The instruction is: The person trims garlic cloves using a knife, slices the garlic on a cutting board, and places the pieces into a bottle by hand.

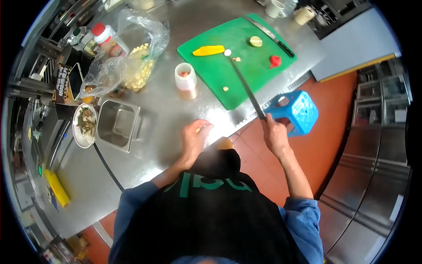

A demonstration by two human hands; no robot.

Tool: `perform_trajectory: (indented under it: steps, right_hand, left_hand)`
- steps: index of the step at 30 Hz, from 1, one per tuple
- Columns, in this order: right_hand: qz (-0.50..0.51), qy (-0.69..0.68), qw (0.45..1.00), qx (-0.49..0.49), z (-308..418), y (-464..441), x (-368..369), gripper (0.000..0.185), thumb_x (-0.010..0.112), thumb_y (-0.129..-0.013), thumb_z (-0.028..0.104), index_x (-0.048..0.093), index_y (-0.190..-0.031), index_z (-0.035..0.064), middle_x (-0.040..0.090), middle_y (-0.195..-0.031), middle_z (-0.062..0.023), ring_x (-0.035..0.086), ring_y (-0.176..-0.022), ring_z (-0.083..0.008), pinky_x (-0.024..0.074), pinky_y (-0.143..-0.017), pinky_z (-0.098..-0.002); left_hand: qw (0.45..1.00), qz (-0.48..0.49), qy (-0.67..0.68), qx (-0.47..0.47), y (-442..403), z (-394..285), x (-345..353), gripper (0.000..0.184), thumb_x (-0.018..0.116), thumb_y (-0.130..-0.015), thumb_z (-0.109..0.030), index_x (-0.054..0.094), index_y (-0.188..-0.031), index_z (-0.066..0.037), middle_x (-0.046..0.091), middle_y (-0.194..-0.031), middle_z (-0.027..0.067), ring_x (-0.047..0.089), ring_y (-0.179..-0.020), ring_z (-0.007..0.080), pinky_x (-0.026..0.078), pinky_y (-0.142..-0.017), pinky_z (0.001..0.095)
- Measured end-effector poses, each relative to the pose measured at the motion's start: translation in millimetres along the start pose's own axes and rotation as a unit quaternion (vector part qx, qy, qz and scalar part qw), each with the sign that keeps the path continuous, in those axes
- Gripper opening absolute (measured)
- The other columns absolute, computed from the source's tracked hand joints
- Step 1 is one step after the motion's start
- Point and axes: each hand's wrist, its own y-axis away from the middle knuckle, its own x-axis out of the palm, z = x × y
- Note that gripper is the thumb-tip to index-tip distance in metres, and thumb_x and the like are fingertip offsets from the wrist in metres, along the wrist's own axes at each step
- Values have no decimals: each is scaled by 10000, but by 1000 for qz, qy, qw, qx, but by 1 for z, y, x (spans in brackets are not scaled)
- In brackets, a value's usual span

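Note:
My right hand (276,137) is closed round the handle of a long knife (247,90), its blade slanting over the near edge of a green cutting board (206,72). My left hand (193,141) is above the steel counter with fingertips pinched together; a small pale bit may show between them, too small to name. On the board lie a yellow strip (208,50), a small white piece (227,52), a tan bit (236,59), a pale clove-like piece (225,89), a cut lime half (255,41), a red piece (275,61) and a second, black-handled knife (269,35).
Left of the board stands an open plastic jar (186,82) with reddish contents. Beyond it is a clear bag of pale cloves (140,77), then a red-capped bottle (105,36). A steel pan (134,127) and a food bowl (75,132) sit left. A blue stool (303,112) stands right.

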Motion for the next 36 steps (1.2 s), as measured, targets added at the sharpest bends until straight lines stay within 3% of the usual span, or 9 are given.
perform_trajectory:
  steps: [4, 13, 19, 21, 25, 29, 31, 33, 36]
  right_hand:
    - [13, 42, 983, -176, -36, -66, 22, 179, 506, -872, 96, 440, -1016, 12, 588, -625, -164, 606, -558, -324, 471, -482, -417]
    - [90, -164, 966, -178, -72, -165, 18, 153, 535, -896, 103, 474, -975, -13, 573, -685, -254, 547, -636, -444, 432, -537, -494]
    - [217, -392, 889, -98, -41, -185, -48, 211, 519, -921, 100, 488, -1087, -28, 573, -636, -76, 561, -533, -205, 462, -519, -348]
    - [204, -454, 847, -188, -19, -170, -80, 331, 536, -909, 89, 462, -1203, -43, 610, -747, -73, 581, -607, -170, 489, -567, -309]
    - [412, -396, 788, -229, -2, -149, -108, 487, 574, -883, 61, 405, -1328, -40, 622, -913, -107, 592, -806, -113, 485, -678, -250]
    - [522, -378, 715, -272, 88, -135, -67, 571, 526, -887, -12, 299, -1410, 14, 579, -791, -39, 475, -539, -64, 394, -484, -191]
    - [614, -454, 627, -153, 169, -131, -65, 596, 514, -890, 10, 252, -1425, 33, 583, -840, -70, 498, -537, -87, 410, -482, -202]
    - [561, -538, 583, -237, 260, -120, -64, 589, 505, -869, 34, 239, -1395, 37, 580, -887, -107, 537, -526, -137, 462, -473, -250]
    - [653, -523, 527, -151, 346, -108, -25, 458, 526, -908, 78, 348, -1330, 81, 589, -886, -60, 555, -548, -125, 448, -456, -241]
  left_hand:
    - [990, -108, -86, 32, -62, 2, 52, 155, 721, -768, -159, 668, -873, -58, 601, -614, 81, 552, -511, 139, 419, -494, 285]
    - [909, -162, -361, 128, -117, 14, 106, 205, 696, -778, -227, 602, -930, -128, 634, -740, 88, 612, -562, 251, 476, -489, 369]
    - [911, -137, -380, 80, -114, 41, 120, 114, 622, -835, -232, 607, -894, -136, 619, -760, 63, 615, -626, 280, 485, -528, 384]
    - [916, -117, -366, 118, -100, 43, 119, 138, 603, -847, -272, 608, -895, -143, 619, -809, 50, 625, -683, 283, 490, -566, 394]
    - [979, -125, -144, 70, -38, 11, 82, 212, 654, -814, -295, 661, -848, -86, 673, -791, 125, 638, -690, 320, 500, -655, 399]
    - [973, -204, -6, -106, 37, 6, 24, 261, 688, -811, -300, 672, -892, -53, 664, -759, 118, 629, -679, 211, 491, -629, 337]
    - [950, -248, 77, -172, 69, 21, -8, 289, 694, -819, -307, 672, -878, -25, 642, -710, 68, 576, -647, 144, 468, -597, 294]
    - [922, -293, 171, -189, 98, 30, -40, 276, 700, -826, -276, 671, -875, -7, 608, -682, 25, 518, -606, 93, 435, -550, 249]
    - [887, -410, 136, -165, 143, 46, -120, 266, 703, -831, -263, 664, -881, -4, 597, -648, 16, 477, -536, 66, 405, -493, 231]
